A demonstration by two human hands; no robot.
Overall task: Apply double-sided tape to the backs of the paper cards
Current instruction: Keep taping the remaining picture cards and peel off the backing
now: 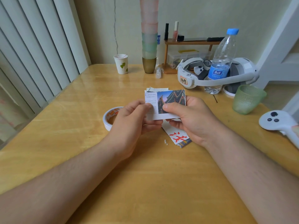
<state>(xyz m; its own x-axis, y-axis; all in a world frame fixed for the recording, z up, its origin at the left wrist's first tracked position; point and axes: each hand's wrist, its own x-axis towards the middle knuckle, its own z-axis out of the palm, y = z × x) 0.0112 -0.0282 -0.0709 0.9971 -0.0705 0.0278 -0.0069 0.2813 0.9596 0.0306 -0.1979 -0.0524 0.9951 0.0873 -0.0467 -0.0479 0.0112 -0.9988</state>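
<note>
Paper card (163,102) pinched face-up by my left hand (134,122) and right hand (191,117), so I judge flipping it, then reaching the tape (108,118), comes next

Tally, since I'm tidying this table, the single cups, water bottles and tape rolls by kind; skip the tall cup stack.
Paper cup: 1
Green cup: 1
Water bottle: 1
Tape roll: 1
Total: 4

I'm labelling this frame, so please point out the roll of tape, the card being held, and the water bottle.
roll of double-sided tape (108,118): head view, white outer rim at left.
held picture card (171,98): head view, printed photo area.
water bottle (218,72): head view, blue label.
</note>
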